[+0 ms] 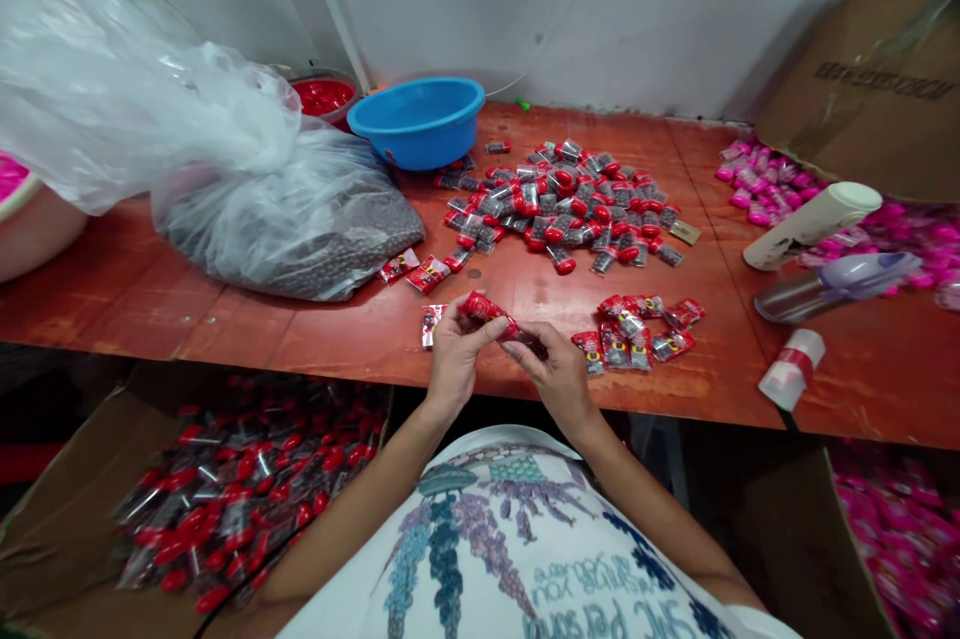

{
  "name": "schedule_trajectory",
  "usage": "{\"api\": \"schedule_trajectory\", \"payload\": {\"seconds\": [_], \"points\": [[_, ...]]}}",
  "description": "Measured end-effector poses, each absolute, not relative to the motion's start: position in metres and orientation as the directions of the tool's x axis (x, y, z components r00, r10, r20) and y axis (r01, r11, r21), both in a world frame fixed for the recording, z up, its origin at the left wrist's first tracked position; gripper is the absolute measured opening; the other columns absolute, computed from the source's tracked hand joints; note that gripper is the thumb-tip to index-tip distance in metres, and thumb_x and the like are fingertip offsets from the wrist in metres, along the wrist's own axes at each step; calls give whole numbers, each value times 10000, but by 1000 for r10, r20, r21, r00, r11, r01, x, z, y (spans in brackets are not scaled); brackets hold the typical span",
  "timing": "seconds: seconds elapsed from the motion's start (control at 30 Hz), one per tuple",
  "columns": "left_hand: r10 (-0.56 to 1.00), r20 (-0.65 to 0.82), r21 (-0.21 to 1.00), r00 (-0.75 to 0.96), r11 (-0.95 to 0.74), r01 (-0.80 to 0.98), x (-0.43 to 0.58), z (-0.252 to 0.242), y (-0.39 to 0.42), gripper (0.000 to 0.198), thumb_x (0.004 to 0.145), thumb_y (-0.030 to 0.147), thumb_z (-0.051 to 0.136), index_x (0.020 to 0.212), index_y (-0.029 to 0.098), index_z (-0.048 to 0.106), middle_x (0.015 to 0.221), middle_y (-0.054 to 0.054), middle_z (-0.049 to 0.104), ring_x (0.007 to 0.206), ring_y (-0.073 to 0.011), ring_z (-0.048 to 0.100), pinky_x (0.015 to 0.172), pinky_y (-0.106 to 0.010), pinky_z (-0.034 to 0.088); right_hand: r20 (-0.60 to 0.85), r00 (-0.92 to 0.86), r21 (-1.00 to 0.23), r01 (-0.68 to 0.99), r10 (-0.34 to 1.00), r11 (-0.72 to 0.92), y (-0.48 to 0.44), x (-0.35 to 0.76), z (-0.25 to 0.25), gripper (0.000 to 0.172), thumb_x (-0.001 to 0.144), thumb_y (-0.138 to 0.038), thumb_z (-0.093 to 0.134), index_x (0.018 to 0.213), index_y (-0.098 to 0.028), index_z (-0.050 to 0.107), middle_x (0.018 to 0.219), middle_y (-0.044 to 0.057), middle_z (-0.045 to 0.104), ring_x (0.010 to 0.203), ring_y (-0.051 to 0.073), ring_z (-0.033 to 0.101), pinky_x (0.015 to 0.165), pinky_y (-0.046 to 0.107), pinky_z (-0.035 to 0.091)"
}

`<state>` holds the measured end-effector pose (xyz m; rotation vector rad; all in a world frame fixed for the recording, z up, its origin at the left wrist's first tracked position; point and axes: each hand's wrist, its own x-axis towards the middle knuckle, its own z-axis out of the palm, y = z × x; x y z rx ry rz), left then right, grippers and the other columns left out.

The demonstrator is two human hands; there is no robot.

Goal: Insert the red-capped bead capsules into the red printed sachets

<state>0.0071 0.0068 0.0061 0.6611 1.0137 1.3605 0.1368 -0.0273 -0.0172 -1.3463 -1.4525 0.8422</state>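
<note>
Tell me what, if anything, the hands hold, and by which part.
A red packet: the left hand holds it by its left end and near side; the right hand is at its right end, its exact grip unclear.

Appeared to be a small packing workshop: was fitted with a long red-brown worktop (720, 377) against a plain pale wall (600, 9). Carried a heap of red-capped containers (529, 197) toward the back edge, a plastic sack of dark beads (300, 244) left of this, and pink pieces (759, 206) by a carton (885, 89) farther right. Held stock (247, 509) in open cartons (67, 509) below the front edge.
</note>
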Motion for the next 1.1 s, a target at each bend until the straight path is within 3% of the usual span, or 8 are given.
{"api": "schedule_trajectory", "payload": {"seconds": [0.2,0.37,0.47,0.57,0.67,0.8,0.9,1.1], "points": [[975,-219,876,23,207,-435,6,5,5,381,530,111,815,861,164,634,787,-11,684,693,-131,626,705,-240,495,85,68,-991,114,994,76,-25,140,-20,288,779,-389,667,987,-211,577,786,1,664,656,141,615,613,252,492],[978,-208,866,11,190,-462,1,4,12,422,528,98,814,894,159,613,782,17,675,687,-96,608,709,-213,474,150,-80,-968,193,985,163,-25,147,-16,352,794,-303,657,1132,-236,582,995,35,647,837,160,613,726,271,493],[964,-237,870,121,266,-415,-3,5,15,535,528,94,815,1013,163,600,831,0,684,740,-119,628,743,-244,479,148,-33,-973,174,988,152,-28,151,-19,349,806,-283,648,1143,-235,573,964,32,639,806,153,604,702,266,495],[943,-270,884,194,322,-338,-4,4,15,653,526,117,823,1129,159,573,851,-22,689,797,-155,644,790,-287,477,201,0,-945,263,980,194,-31,153,-20,291,825,-260,631,1112,-236,586,936,32,634,815,160,601,709,277,492],[969,-227,927,100,246,-284,-2,0,14,615,521,155,832,1089,150,595,795,8,670,735,-131,624,760,-258,468,298,-46,-879,377,953,293,-32,156,-18,253,856,-239,592,1107,-249,610,975,51,622,880,176,594,761,302,489],[988,-148,969,-46,135,-204,3,-4,12,542,514,178,837,1011,143,623,727,47,630,657,-92,581,691,-206,451,328,-50,-868,379,943,322,-34,157,-15,271,868,-227,573,1134,-259,611,984,54,623,910,179,591,779,308,494],[982,-186,949,35,189,-253,3,-2,12,640,518,174,839,1110,159,596,749,36,649,688,-105,609,726,-221,467,263,17,-921,302,965,246,-35,156,-17,246,840,-238,612,1083,-251,644,964,41,635,871,167,601,741,285,498],[937,-241,890,251,317,-328,1,5,10,806,544,132,825,1274,188,490,988,-80,703,857,-197,670,804,-307,502,-7,71,-998,-64,997,-3,-33,153,-27,270,741,-280,717,1001,-228,666,909,20,691,784,166,636,710,289,512]]}}
